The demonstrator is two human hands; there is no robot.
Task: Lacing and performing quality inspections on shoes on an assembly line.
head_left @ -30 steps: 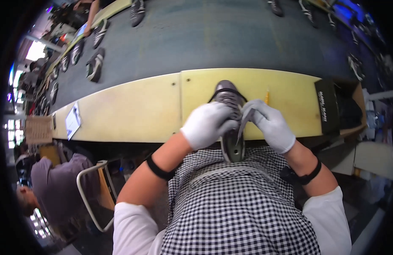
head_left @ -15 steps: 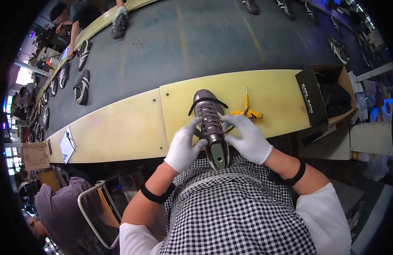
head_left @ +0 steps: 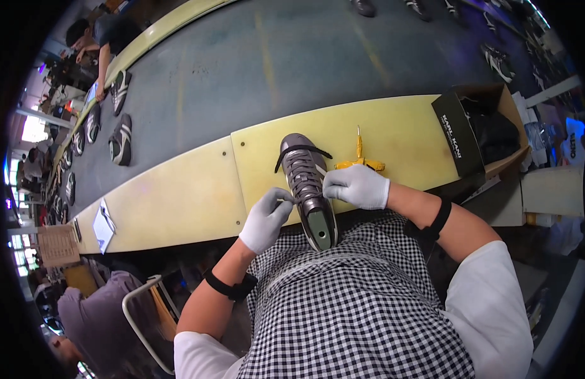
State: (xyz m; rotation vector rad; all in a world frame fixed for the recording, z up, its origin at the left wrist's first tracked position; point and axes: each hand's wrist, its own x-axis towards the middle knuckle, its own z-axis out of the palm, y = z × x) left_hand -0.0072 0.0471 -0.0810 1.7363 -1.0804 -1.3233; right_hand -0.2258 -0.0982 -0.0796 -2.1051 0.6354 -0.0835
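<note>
A dark grey sneaker (head_left: 303,174) lies toe away from me on the pale yellow bench, its green insole (head_left: 319,227) and heel reaching over the near edge by my apron. Its grey laces run up the tongue, and a black lace (head_left: 305,149) lies across the toe end. On the sneaker's left side, my left hand (head_left: 265,219), in a white glove, pinches the shoelace by the top eyelets. Opposite it, my gloved right hand (head_left: 359,187) has its fingers curled closed at the lacing edge; the lace there is mostly hidden. Just behind that hand lies a yellow-wrapped tool (head_left: 360,161) with a thin pointed shaft.
A black shoe box (head_left: 460,136) with dark contents stands at the bench's right end. Beyond the bench stretches a dark conveyor belt (head_left: 223,88) carrying several sneakers (head_left: 120,140). White paper (head_left: 103,226) lies on the left. A co-worker (head_left: 103,47) leans at the far left; another person (head_left: 106,309) sits lower left.
My fingers have closed in on both sides of the lacing. My right hand has turned and moved slightly left, partly covering the tool. The co-worker's gloved hand and its sneaker have left the view.
</note>
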